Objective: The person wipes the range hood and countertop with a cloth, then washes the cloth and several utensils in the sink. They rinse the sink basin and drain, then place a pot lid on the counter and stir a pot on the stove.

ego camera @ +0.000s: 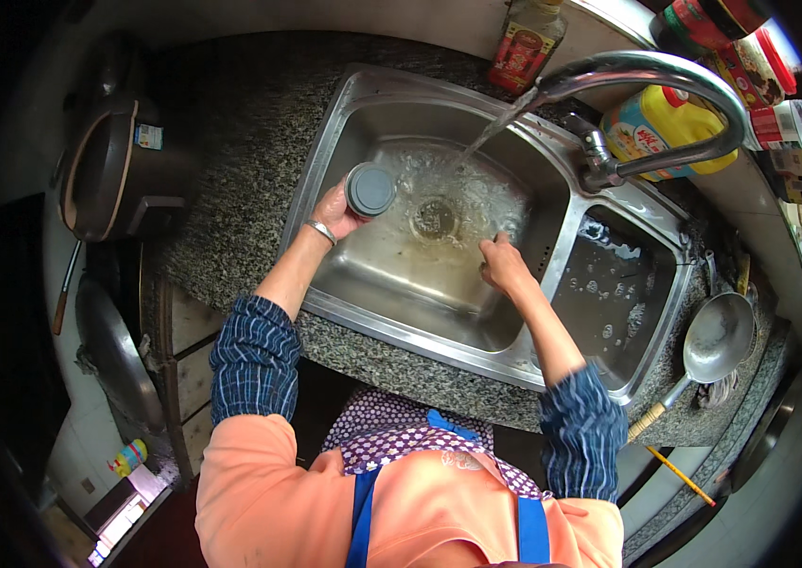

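My left hand (337, 211) holds a round grey-topped container or lid (370, 189) over the left side of the large steel sink basin (372, 284). Water (489, 135) runs from the curved chrome faucet (656, 64) into this basin, where it ripples around the drain (434, 219). Over the basin's right part is my right hand (502, 263), its fingers curled; whether something small is between them cannot be told. The smaller basin (606, 298) on the right has dark water with patches of foam.
A yellow detergent jug (663, 128) and a red-labelled bottle (525, 50) stand behind the sink. A metal ladle (719, 337) lies on the right counter. Jars crowd the upper right. A dark pot (106, 170) is at the left, beyond the speckled stone counter (230, 177).
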Motion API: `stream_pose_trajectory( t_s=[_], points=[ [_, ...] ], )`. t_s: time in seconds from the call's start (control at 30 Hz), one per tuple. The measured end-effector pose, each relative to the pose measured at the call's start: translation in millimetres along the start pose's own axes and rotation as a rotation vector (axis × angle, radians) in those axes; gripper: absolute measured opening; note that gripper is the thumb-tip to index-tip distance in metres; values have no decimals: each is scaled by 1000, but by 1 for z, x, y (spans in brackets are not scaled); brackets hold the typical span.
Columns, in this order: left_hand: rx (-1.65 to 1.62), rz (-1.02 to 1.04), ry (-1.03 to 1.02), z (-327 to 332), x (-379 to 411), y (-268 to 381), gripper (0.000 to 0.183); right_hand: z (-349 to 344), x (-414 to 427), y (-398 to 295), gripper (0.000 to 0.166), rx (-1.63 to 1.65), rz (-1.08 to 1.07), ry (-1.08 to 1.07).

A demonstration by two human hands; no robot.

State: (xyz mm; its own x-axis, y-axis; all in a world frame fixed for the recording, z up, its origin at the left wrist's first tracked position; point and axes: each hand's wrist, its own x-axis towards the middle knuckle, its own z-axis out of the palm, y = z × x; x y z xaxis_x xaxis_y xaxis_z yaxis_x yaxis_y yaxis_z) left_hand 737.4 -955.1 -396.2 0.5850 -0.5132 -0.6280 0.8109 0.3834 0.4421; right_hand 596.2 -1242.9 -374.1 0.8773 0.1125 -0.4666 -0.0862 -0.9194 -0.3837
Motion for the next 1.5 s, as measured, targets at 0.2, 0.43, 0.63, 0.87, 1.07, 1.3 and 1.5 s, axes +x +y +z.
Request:
stream_pose_trajectory(
  t_s=[0.2, 0.43, 0.63, 0.87, 1.07, 1.3, 1.5],
  points=[
    [-18, 85, -135, 1, -33, 1, 21, 117, 47, -28, 28, -395, 136, -358],
    [-22, 143, -26, 13, -59, 5, 25, 143, 112, -108, 27, -228, -476, 160],
    [107, 138, 43, -9, -61, 0, 29, 105, 135, -45, 32, -455, 72, 61],
    [109, 59, -38, -13, -53, 0, 26, 148, 86, -92, 20, -490, -459, -381],
    [191, 78, 115, 11, -58, 8, 28, 110, 207, -92, 29, -128, -392, 437],
    [170, 69, 59, -2, -54, 1, 32, 88, 112, -8, 39, -661, 226, -366],
    [210, 43, 8, 4, -44, 1, 35, 139, 108, -97, 12, -308, -502, 7]
  ],
)
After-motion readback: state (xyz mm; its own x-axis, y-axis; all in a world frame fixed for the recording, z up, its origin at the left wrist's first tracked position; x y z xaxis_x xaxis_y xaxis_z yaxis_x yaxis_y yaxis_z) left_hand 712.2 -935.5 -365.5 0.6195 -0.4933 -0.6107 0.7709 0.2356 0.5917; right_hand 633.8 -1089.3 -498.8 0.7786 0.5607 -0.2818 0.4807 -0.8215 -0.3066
